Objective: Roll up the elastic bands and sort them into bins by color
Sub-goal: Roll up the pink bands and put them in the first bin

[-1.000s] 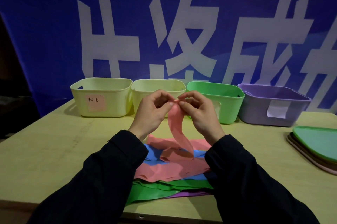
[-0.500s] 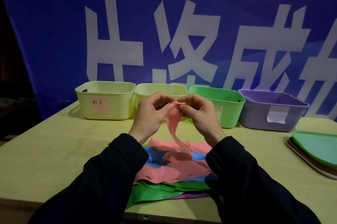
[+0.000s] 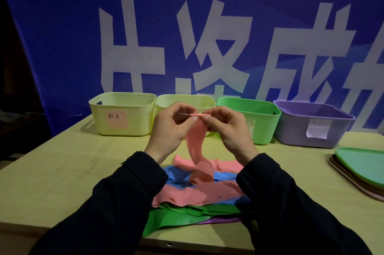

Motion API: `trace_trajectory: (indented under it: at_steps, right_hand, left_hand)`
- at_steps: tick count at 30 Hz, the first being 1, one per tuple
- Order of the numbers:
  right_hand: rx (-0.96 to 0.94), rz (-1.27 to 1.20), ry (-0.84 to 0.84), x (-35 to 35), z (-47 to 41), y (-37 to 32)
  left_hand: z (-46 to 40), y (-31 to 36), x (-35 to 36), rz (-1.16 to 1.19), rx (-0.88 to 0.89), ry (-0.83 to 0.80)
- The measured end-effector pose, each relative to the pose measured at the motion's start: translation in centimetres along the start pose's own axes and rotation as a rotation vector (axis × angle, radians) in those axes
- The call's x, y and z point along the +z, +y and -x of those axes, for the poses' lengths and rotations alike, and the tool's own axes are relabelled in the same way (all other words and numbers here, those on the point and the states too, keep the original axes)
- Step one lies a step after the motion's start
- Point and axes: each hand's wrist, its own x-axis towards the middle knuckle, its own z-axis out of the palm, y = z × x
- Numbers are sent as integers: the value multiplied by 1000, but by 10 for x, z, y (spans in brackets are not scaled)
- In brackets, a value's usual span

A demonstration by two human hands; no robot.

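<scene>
Both hands' fingers (image 3: 195, 118) pinching pink band (image 3: 195, 142), four bins (image 3: 122, 128) behind

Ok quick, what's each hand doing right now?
Left hand: pinching the top end of the pink band.
Right hand: pinching the same end, beside the left.

Hands: two, a left hand (image 3: 166, 130) and a right hand (image 3: 227, 131), raised side by side.

Bins: four in a row just beyond the hands: two pale yellow, the labelled yellow bin (image 3: 122, 113) beyond and left of the left hand and the second yellow bin (image 3: 164, 102) behind it; one green bin (image 3: 264, 123) beyond the right hand; one purple bin (image 3: 311, 128) further right.

Elastic bands: one pink band (image 3: 196, 142) hanging between the hands; below them a heap (image 3: 187, 196) showing pink, blue, green and purple layers, the number of bands not countable.

Lids: one stack (image 3: 361, 169) far right of the right hand, number unclear.

Paper labels: two, one per outer bin.
</scene>
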Motion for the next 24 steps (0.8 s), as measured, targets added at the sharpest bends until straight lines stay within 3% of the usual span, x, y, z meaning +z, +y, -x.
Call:
trace_trajectory:
  at_steps: [17,24]
  right_hand:
    - [-68,-1,5,-4,2,1]
    - [-72,-40,22,-4,2,-10]
  left_hand:
    - [3,4,2,75,-73,-44]
    - [-3,17,1,102,-18,-42]
